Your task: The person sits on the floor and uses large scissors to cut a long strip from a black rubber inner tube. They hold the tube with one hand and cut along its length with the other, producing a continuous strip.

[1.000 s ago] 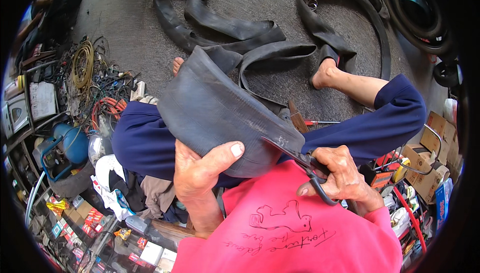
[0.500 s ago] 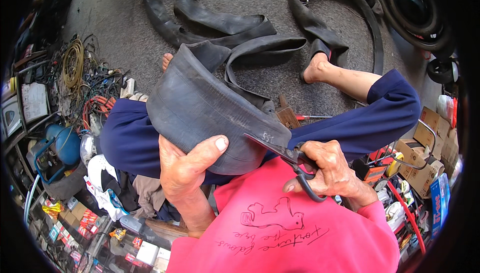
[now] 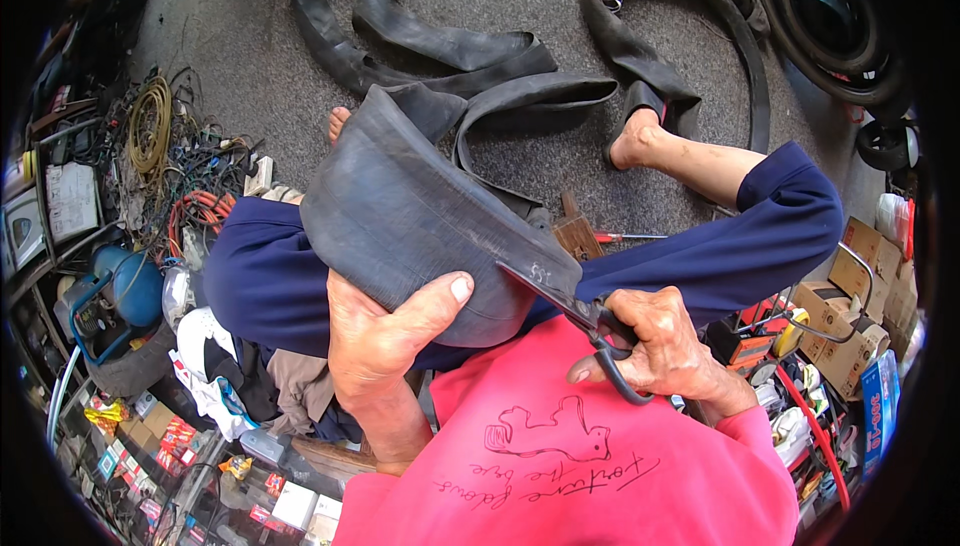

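A wide black rubber inner tube (image 3: 400, 211), cut open, lies across my lap and curves toward the floor. My left hand (image 3: 385, 336) is closed on its near edge, thumb on top and fingers hidden underneath. Black-handled scissors (image 3: 558, 298) are in my right hand (image 3: 655, 341), its fingers wrapped through the loops. Their blades point up and left and meet the tube at its right end, beside pale markings. One blade lies over the rubber; the other cannot be made out.
Long rubber strips (image 3: 440, 51) lie on the grey floor ahead, with a wooden block (image 3: 577, 236) nearer me. Tangled cables (image 3: 200, 136) and a blue tank (image 3: 135, 286) stand left. Cardboard boxes (image 3: 845, 346) are at right; tyres (image 3: 830, 16) sit far right.
My left hand and the part of the tube it holds have shifted slightly right. The scissors and my right hand have barely moved.
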`<state>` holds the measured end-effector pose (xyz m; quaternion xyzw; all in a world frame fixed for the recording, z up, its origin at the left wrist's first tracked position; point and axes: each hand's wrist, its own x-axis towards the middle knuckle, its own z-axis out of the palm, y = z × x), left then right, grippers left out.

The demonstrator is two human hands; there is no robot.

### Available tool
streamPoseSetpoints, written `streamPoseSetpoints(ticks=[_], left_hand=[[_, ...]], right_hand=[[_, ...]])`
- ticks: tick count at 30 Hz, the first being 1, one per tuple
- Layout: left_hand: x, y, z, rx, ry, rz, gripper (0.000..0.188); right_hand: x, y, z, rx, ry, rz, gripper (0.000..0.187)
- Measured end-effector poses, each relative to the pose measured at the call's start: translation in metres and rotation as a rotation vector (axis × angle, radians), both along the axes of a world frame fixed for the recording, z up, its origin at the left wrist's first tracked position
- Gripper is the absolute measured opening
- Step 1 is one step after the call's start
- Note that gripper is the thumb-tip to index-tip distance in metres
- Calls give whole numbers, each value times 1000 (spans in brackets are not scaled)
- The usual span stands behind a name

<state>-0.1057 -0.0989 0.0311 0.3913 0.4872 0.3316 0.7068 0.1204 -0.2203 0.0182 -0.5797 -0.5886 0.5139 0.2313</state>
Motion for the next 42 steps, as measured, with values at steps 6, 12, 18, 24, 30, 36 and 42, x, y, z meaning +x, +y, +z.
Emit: streamPoseSetpoints(ticks=[6, 12, 18, 24, 30, 36, 42], left_hand=[[0, -1, 0, 23, -42, 5, 85], [6, -5, 7, -46, -72, 35, 82], [8, -4, 12, -35, 58, 27, 73], [7, -5, 15, -49, 67, 47, 73], [6, -3, 16, -26, 76, 12, 72], [4, -4, 13, -39, 57, 10, 74], [7, -7, 10, 3, 26, -7, 76]], right_hand=[[-3, 3, -1, 85, -82, -2, 64], [-5, 6, 1, 174, -181, -31, 64], [-2, 10, 1, 91, -101, 12, 63], [-8, 13, 2, 100, -53, -29, 63], [-10, 10, 0, 75, -55, -54, 64], [-4, 6, -2, 61, -85, 19, 60], [-8, 12, 0, 97, -121, -3, 62]])
